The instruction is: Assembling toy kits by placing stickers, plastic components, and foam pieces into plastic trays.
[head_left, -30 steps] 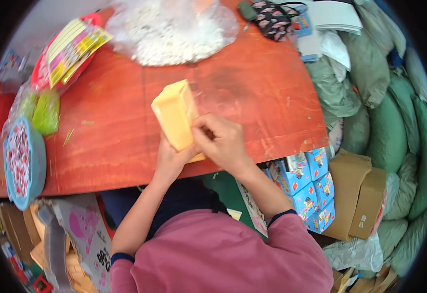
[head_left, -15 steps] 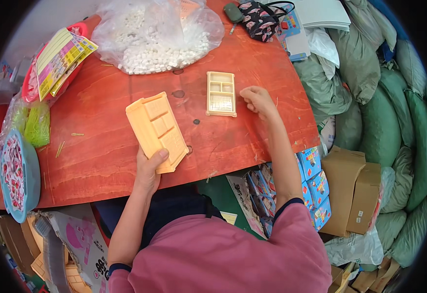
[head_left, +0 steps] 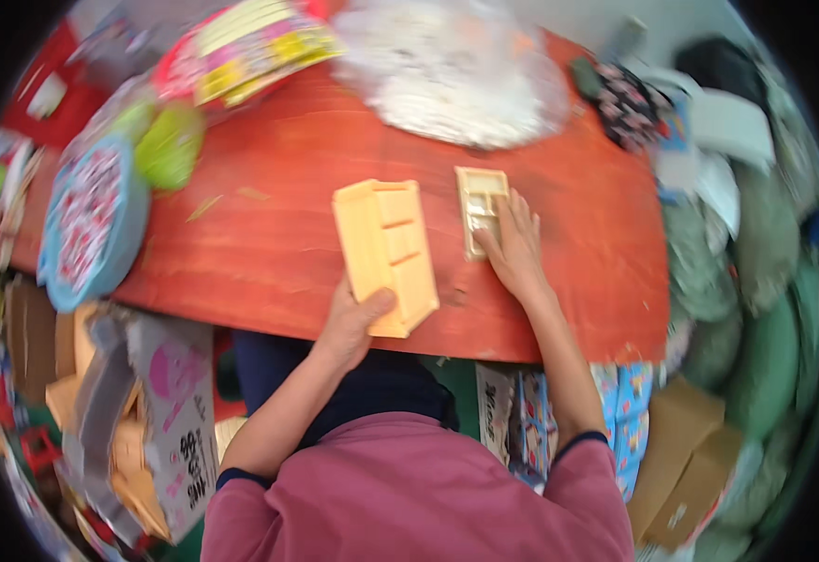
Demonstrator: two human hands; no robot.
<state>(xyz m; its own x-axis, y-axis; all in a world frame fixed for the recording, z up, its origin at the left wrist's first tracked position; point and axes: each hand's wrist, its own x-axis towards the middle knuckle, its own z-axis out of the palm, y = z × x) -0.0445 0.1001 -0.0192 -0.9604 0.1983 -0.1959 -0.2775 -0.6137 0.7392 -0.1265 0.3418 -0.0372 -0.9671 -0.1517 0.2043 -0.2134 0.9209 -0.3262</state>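
The left hand grips the near end of an orange plastic tray, which has open compartments on its upper side. The thumb lies on top of the tray's near corner and the other fingers are closed under it, so the hand is clamped on the tray. The tray rests tilted on the red worktop, and its near corner reaches over the worktop's front edge.

The right hand lies flat on a smaller pale yellow insert, just to the right of the tray and not touching it. The fingers are spread a little apart and press on the lower half of the insert; they do not close around it. The upper half of the insert is free and shows small square cells.

Behind both pieces, near the far edge of the worktop, lies a clear bag of white pellets. On the left side are a round blue tin, a green packet and a colourful flat package. The picture is a little blurred, so finer details are not clear.
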